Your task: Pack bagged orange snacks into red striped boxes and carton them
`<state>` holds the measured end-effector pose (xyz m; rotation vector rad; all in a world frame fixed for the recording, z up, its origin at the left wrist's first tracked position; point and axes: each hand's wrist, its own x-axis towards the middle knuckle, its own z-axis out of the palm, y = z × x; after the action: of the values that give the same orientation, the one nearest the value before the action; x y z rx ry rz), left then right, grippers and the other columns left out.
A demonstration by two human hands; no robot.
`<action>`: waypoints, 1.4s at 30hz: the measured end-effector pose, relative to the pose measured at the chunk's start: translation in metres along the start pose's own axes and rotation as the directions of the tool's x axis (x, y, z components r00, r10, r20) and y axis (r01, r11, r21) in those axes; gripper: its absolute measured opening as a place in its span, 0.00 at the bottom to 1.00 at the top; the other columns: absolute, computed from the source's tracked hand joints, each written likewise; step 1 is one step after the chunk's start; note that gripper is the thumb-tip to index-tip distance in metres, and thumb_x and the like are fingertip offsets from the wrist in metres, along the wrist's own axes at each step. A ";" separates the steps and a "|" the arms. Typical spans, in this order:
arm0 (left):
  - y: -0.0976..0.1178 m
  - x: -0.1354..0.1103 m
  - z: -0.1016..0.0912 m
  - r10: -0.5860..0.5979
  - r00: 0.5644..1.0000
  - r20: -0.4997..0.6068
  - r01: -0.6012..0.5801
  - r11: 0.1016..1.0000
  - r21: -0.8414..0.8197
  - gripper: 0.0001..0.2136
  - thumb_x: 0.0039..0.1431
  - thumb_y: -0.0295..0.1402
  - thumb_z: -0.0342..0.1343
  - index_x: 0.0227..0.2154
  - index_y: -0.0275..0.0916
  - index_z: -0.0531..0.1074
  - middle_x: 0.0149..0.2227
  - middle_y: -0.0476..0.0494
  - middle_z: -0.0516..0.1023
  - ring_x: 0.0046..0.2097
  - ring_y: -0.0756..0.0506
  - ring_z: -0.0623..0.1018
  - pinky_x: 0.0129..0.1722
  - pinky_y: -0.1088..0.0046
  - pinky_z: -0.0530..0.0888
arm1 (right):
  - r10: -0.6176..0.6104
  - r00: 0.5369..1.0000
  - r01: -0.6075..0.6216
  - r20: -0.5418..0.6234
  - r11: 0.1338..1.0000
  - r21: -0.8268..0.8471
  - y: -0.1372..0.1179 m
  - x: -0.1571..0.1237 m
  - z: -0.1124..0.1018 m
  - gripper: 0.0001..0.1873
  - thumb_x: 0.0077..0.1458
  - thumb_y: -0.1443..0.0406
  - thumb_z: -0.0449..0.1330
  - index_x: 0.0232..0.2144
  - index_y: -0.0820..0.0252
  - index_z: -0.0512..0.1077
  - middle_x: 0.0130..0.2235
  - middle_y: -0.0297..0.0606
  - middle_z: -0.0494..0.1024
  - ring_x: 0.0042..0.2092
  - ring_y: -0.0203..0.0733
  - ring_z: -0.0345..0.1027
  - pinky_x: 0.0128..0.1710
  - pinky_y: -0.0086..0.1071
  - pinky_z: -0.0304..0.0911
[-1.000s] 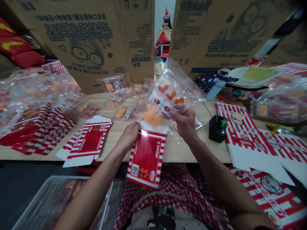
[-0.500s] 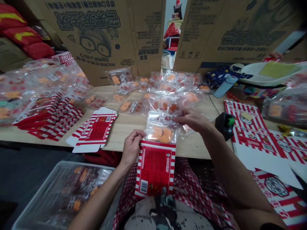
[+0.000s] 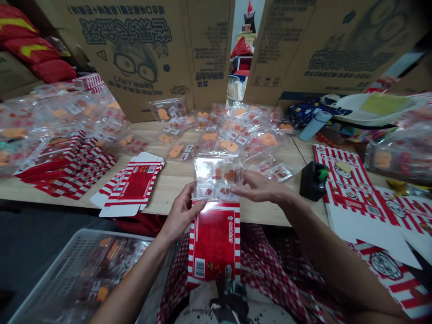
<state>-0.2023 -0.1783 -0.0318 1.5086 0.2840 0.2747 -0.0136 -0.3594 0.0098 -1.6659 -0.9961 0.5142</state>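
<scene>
In front of me a red-and-white striped box leans between my body and the table edge, its top end toward the table. My left hand grips its upper left corner, thumb laid over the red panel. A clear plastic packet with orange-red pieces and small white sachets sits at the top end of the box, its lower part inside or behind the box. My right hand pinches this packet's right side. Whether the left fingers also touch the packet is hidden.
Several similar packets lie at the table's back, before tall cardboard boxes. Flat cartons and a striped stack are left, a black tape dispenser and carton sheets right. Below left stands a white basket of packets.
The packet has moved down toward me into the box's top end, and its orange pieces have gone from sight. My right hand came down with it; my left thumb now lies over the box.
</scene>
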 end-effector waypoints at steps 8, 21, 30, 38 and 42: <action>0.004 0.001 -0.002 -0.074 0.997 0.020 0.076 0.990 -0.120 0.37 0.52 0.36 0.71 0.63 0.41 0.62 0.55 0.38 0.78 0.54 0.39 0.78 0.55 0.65 0.72 | -0.190 0.978 0.197 0.080 0.976 -0.096 0.002 0.031 -0.011 0.14 0.62 0.63 0.59 0.47 0.61 0.78 0.39 0.39 0.80 0.38 0.42 0.71 0.40 0.36 0.67; -0.006 -0.009 -0.018 -0.024 0.996 0.081 0.004 0.972 0.236 0.12 0.60 0.41 0.63 0.33 0.37 0.71 0.32 0.49 0.73 0.34 0.49 0.71 0.36 0.75 0.68 | -0.115 0.792 0.333 0.600 0.905 -0.265 0.032 0.007 0.018 0.13 0.63 0.63 0.61 0.47 0.52 0.81 0.65 0.44 0.64 0.61 0.52 0.63 0.60 0.47 0.61; -0.011 -0.019 -0.019 0.119 0.993 0.005 -0.106 0.864 0.492 0.11 0.66 0.40 0.56 0.34 0.37 0.71 0.25 0.54 0.65 0.27 0.52 0.64 0.28 0.76 0.60 | -0.136 0.885 0.186 0.445 0.980 -0.071 0.045 -0.016 0.021 0.11 0.62 0.64 0.59 0.44 0.55 0.79 0.53 0.43 0.72 0.52 0.47 0.70 0.51 0.42 0.68; -0.010 -0.011 -0.027 0.166 0.985 -0.050 -0.132 0.908 0.397 0.16 0.66 0.39 0.55 0.24 0.38 0.64 0.24 0.53 0.61 0.28 0.52 0.61 0.29 0.76 0.61 | 0.172 0.932 -0.077 -0.318 0.954 0.289 0.049 -0.065 0.088 0.14 0.63 0.62 0.58 0.50 0.55 0.65 0.44 0.40 0.77 0.44 0.43 0.75 0.45 0.38 0.71; -0.020 -0.014 -0.003 0.157 0.927 -0.342 -0.109 0.982 0.155 0.13 0.59 0.39 0.63 0.41 0.42 0.66 0.30 0.53 0.70 0.28 0.52 0.69 0.28 0.79 0.66 | 0.134 0.931 -0.067 -0.339 0.977 0.201 0.040 -0.073 0.095 0.11 0.64 0.62 0.57 0.47 0.57 0.72 0.44 0.40 0.78 0.45 0.44 0.73 0.46 0.38 0.69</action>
<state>-0.2164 -0.1815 -0.0516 1.6097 0.4946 0.6504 -0.1116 -0.3678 -0.0697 -1.5748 -0.5846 0.3479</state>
